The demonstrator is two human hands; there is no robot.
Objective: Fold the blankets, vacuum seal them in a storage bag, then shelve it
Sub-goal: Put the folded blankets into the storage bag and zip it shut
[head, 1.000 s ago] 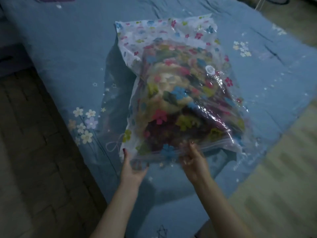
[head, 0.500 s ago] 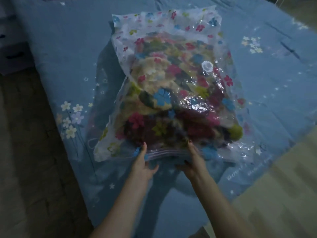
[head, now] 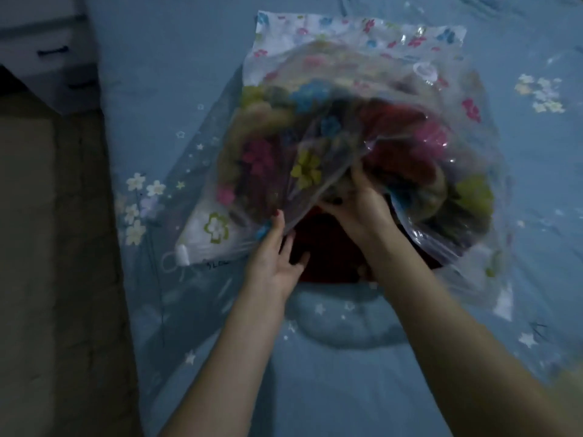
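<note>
Where the bed carries the storage bag, our left hand lifts its six-o'clock mouth with straight fingers; our right hand grips the blankets inside.

The storage bag is clear, glossy plastic, crinkled and printed with flowers, with a white plastic valve. Inside it, the blankets look soft, fuzzy cloth. Under the bag, the bed wears matt blue cloth.
</note>
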